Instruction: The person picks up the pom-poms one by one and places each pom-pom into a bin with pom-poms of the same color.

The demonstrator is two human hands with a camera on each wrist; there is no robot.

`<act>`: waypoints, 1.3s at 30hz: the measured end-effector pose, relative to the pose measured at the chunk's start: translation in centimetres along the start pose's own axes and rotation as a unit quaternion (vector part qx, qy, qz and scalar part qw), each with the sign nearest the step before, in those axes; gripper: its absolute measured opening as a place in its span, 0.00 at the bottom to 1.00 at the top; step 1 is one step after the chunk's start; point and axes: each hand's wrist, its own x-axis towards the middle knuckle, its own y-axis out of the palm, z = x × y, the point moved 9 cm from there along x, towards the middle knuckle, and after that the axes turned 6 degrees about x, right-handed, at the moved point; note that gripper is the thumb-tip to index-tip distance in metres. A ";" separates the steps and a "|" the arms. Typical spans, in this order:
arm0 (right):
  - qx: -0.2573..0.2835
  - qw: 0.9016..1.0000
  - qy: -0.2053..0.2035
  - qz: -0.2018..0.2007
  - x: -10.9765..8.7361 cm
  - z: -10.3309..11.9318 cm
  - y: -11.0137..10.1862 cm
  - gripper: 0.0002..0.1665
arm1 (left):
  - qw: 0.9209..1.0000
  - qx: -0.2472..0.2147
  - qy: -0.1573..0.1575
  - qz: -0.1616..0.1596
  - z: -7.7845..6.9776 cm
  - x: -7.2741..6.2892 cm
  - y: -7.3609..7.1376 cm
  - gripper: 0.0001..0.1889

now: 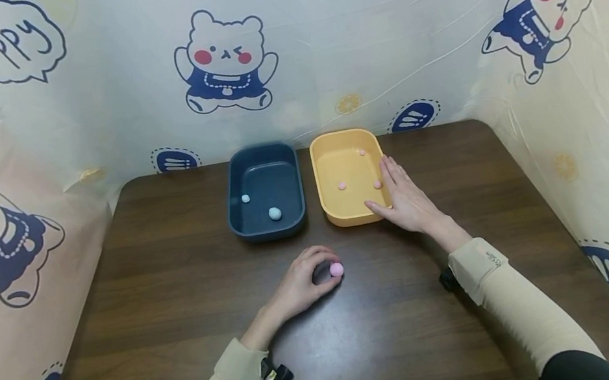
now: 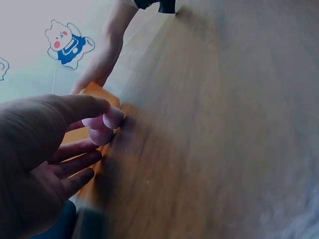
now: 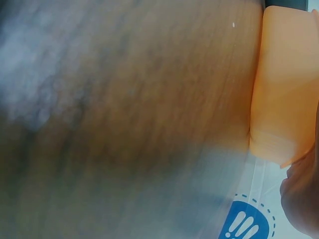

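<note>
Near the middle of the frame, the dark blue, rounded rectangular tray (image 1: 280, 184) holds two pale blue balls (image 1: 275, 213); just below it, the left hand (image 1: 295, 286) pinches a smooth pink ball (image 1: 337, 269) between thumb and fingers. That ball could squirt out and roll off along the bench if the tip pinch loosens; the left wrist view shows several pink rounds bunched there, and I cannot tell how many are gripped. Right of centre, the yellow, rounded rectangular tray (image 1: 335, 159) holds three small pink balls (image 1: 342, 185); the right hand (image 1: 413, 203), its fingers straight and thumb spread away, touches its right edge, and a careless push could slide it and set them rolling. The dark brown wood-grain bench (image 1: 179, 300) looks slightly glossy, backed by creased, pale, bear-printed sheeting (image 1: 121, 112).
</note>
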 end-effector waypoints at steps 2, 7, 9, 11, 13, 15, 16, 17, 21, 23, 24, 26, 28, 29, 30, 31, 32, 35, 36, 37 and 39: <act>0.002 1.000 0.000 0.001 0.0 0.0 0.0 0.68 | 1.000 -0.002 -0.004 0.001 0.0 0.0 0.0 0.16; 0.001 1.000 -0.003 -0.001 0.0 0.1 -0.1 0.68 | 1.000 -0.004 -0.010 0.000 0.2 0.1 0.1 0.16; 0.000 1.000 -0.004 -0.002 0.0 0.1 -0.1 0.68 | 1.000 -0.006 -0.011 -0.003 0.1 0.1 0.0 0.16; 0.000 1.000 -0.005 -0.003 0.0 0.1 -0.1 0.68 | 1.000 -0.008 -0.010 -0.007 0.1 0.0 -0.1 0.16; 0.001 1.000 -0.008 -0.004 0.0 0.1 -0.1 0.67 | 1.000 -0.008 -0.003 -0.013 -0.1 0.0 -0.2 0.15; 0.002 1.000 -0.011 -0.006 0.0 0.2 -0.2 0.67 | 1.000 -0.007 0.004 -0.019 -0.2 0.0 -0.3 0.15; 0.003 1.000 -0.013 -0.007 0.0 0.2 -0.2 0.67 | 1.000 -0.005 0.007 -0.022 -0.3 0.0 -0.4 0.15; 0.003 1.000 -0.016 -0.008 0.0 0.2 -0.2 0.67 | 1.000 -0.003 0.010 -0.025 -0.4 0.0 -0.4 0.14; 0.004 1.000 -0.021 -0.013 0.0 0.3 -0.3 0.67 | 0.999 0.000 0.015 -0.031 -0.7 -0.1 -0.6 0.15; 0.004 1.000 -0.021 -0.013 0.1 0.3 -0.3 0.67 | 0.999 -0.002 0.017 -0.035 -0.8 -0.1 -0.7 0.15; 0.005 1.000 -0.020 -0.011 0.1 0.2 -0.2 0.67 | 0.999 -0.004 0.018 -0.037 -0.9 -0.1 -0.8 0.15; 0.006 1.000 -0.019 -0.010 0.1 0.2 -0.2 0.67 | 0.999 -0.006 0.023 -0.043 -1.1 -0.2 -0.9 0.15; 0.006 1.000 -0.017 -0.008 0.0 0.2 -0.2 0.67 | 0.998 -0.009 0.028 -0.050 -1.2 -0.2 -1.1 0.15; 0.006 1.000 -0.016 -0.006 0.0 0.2 -0.1 0.67 | 0.998 -0.010 0.030 -0.054 -1.3 -0.2 -1.2 0.15; 0.007 1.000 -0.016 -0.006 0.0 0.2 -0.1 0.67 | 0.998 -0.011 0.031 -0.057 -1.3 -0.3 -1.2 0.16; 0.007 1.000 -0.015 -0.005 0.0 0.2 -0.1 0.67 | 0.998 -0.011 0.033 -0.059 -1.3 -0.3 -1.3 0.16; 0.007 1.000 -0.014 -0.004 0.0 0.2 -0.1 0.67 | 0.997 -0.012 0.033 -0.062 -1.3 -0.2 -1.3 0.16; 0.007 1.000 -0.011 -0.003 -0.1 0.1 -0.1 0.67 | 0.997 -0.016 0.035 -0.068 -1.3 -0.2 -1.5 0.16; 0.008 1.000 -0.010 -0.002 -0.1 0.1 -0.1 0.68 | 0.997 -0.018 0.034 -0.069 -1.3 -0.1 -1.5 0.16; 0.009 1.000 -0.009 -0.002 -0.1 0.1 0.0 0.68 | 0.997 -0.019 0.034 -0.071 -1.4 -0.1 -1.5 0.16; 0.009 1.000 -0.009 0.000 -0.1 0.1 0.0 0.68 | 0.996 -0.024 0.034 -0.073 -1.4 0.0 -1.6 0.16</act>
